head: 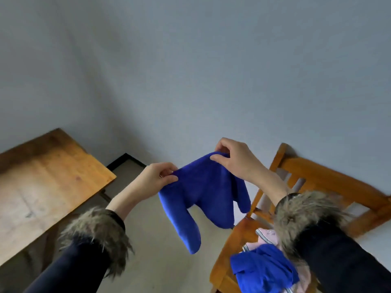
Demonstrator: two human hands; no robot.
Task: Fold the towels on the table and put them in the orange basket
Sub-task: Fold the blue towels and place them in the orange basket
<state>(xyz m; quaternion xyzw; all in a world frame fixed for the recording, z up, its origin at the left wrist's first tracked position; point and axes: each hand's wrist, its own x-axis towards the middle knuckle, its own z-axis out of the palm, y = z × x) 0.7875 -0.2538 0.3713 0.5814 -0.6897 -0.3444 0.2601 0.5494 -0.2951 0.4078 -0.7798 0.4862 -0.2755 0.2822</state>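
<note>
— Looking through the head camera: what is lying around the edges, and where is there room?

— A wooden table [48,182] is running along the left, its near corner pointing toward the middle. A wooden chair [330,185] is standing at the right against the pale wall [190,70]. Between them a strip of light floor [160,250] is lying open, and the blue towel [203,195] is hanging in the air above it, touching neither table nor chair.

— How are the hands sitting?

— Both are raised in front of the wall. The left hand [157,178] is pinching the towel's upper left edge between thumb and fingers; the right hand [234,159], slightly higher, is pinching the upper right edge. The cloth is sagging between them, with its ends drooping down. Fur-trimmed dark sleeves [97,233] are covering both forearms.

— Anything else on the chair?

— Another blue cloth [262,269] is lying crumpled on the seat over a pink cloth [267,236].

— Any writing?

— None I can read.
</note>
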